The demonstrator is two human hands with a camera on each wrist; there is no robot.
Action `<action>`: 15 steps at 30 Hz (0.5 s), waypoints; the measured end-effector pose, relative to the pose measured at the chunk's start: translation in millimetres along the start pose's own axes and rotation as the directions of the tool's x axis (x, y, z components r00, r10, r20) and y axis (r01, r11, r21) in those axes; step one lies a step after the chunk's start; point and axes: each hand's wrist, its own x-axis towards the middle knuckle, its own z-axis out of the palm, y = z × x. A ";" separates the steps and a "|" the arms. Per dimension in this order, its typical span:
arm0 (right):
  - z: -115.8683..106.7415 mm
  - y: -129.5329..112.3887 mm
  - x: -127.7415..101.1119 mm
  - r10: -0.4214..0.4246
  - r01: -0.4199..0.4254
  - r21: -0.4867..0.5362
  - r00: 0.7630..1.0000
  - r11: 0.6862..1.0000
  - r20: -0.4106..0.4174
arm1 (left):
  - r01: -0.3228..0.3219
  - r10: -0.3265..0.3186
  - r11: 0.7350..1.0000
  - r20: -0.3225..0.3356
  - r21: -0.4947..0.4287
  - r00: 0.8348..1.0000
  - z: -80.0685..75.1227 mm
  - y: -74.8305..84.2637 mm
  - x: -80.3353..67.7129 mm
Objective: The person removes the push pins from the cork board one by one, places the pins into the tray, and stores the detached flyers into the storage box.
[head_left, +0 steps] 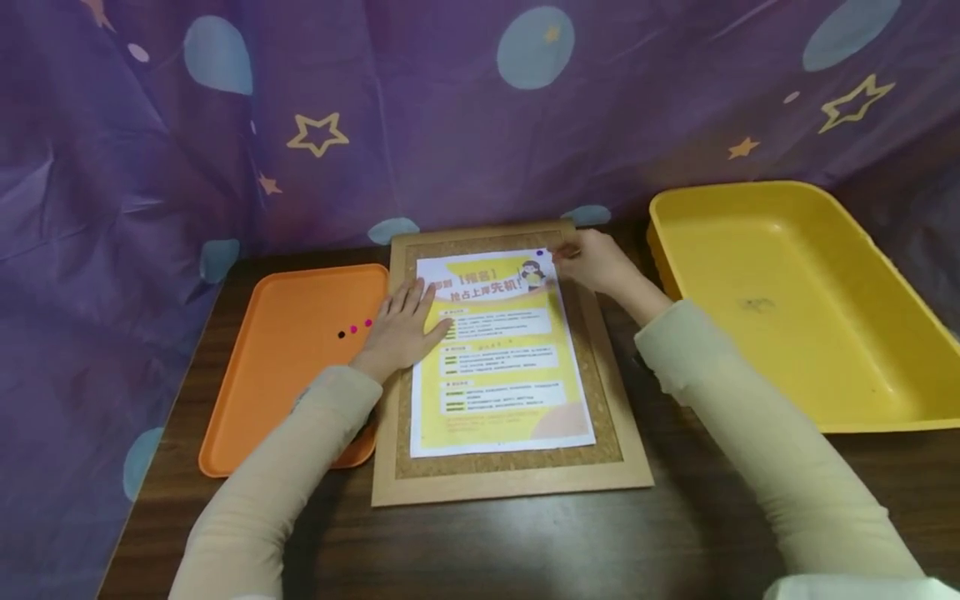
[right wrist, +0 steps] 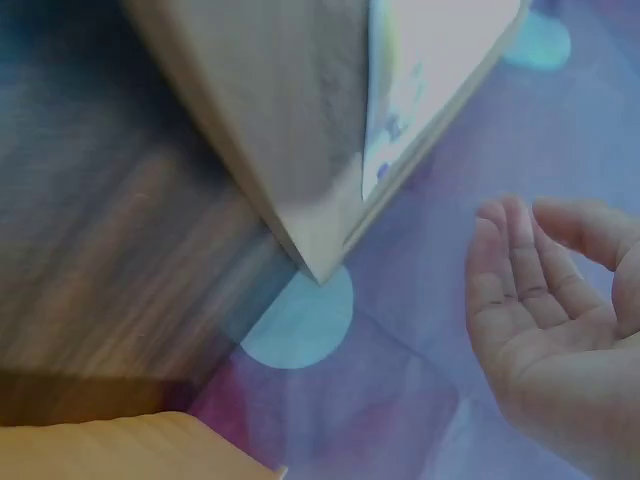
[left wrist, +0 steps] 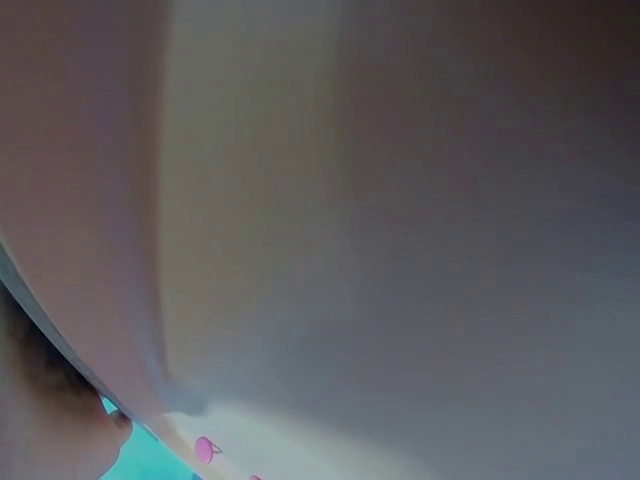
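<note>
A yellow-and-white printed sheet (head_left: 498, 358) lies on a wood-framed corkboard (head_left: 513, 485). My left hand (head_left: 397, 329) is spread flat over the sheet's upper left edge, its palm across the board's left side. At the sheet's top right corner sits a dark pushpin (head_left: 539, 252). Just right of that pin is my right hand (head_left: 596, 260). The right wrist view shows the same right hand (right wrist: 545, 320) with loosely bent fingers, nothing between them and the thumb. Most of the left wrist view is blurred; a pink pushpin (left wrist: 205, 449) shows at its bottom.
An orange tray (head_left: 281, 350) stands left of the board, with a black pin (head_left: 342, 335) and pink pins (head_left: 354, 329) on it. To the right is a large yellow bin (head_left: 810, 292). A purple patterned curtain (head_left: 435, 125) hangs behind the dark wooden table (head_left: 540, 546).
</note>
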 end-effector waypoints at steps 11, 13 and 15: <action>-3.6 -2.9 40.2 0.015 -0.016 0.053 1.000 0.998 0.015 | 0.003 -0.003 1.000 0.002 0.010 1.000 1.3 0.0 0.3; 1.2 -0.5 46.0 0.029 -0.030 0.054 0.999 0.998 0.028 | 0.005 -0.005 1.000 0.000 0.010 1.000 0.9 -0.4 0.1; 6.1 1.0 50.6 0.038 -0.040 0.063 0.999 0.997 0.029 | 0.004 -0.004 1.000 -0.004 0.008 1.000 0.0 -0.9 -0.4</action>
